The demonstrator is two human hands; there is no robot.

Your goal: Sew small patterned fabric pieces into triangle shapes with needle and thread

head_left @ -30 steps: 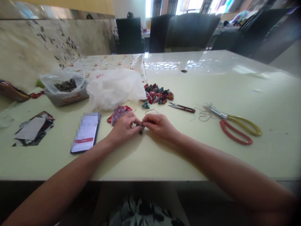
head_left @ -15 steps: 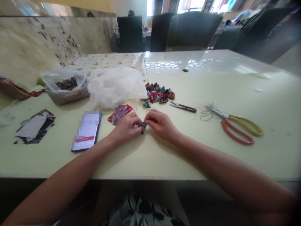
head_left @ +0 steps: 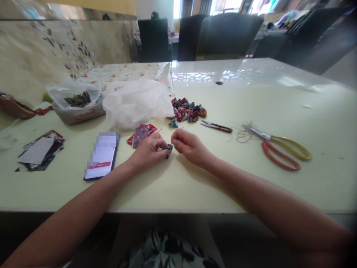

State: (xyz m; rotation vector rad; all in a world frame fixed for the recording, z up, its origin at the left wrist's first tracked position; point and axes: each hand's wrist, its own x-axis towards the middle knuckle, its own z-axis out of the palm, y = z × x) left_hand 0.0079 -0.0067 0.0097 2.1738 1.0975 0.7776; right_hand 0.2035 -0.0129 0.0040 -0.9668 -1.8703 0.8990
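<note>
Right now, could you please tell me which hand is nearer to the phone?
Left: the left hand is to the right of the phone, holding a small dark piece. The right hand is farther right.

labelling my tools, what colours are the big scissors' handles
The far handle is yellow, the near handle orange-red; best seen in the head view.

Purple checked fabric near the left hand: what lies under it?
Red patterned fabric shows beneath the purple checked fabric, on both sides. The rest is covered, and the left hand blocks part of the view; the layers cannot be counted.
</note>
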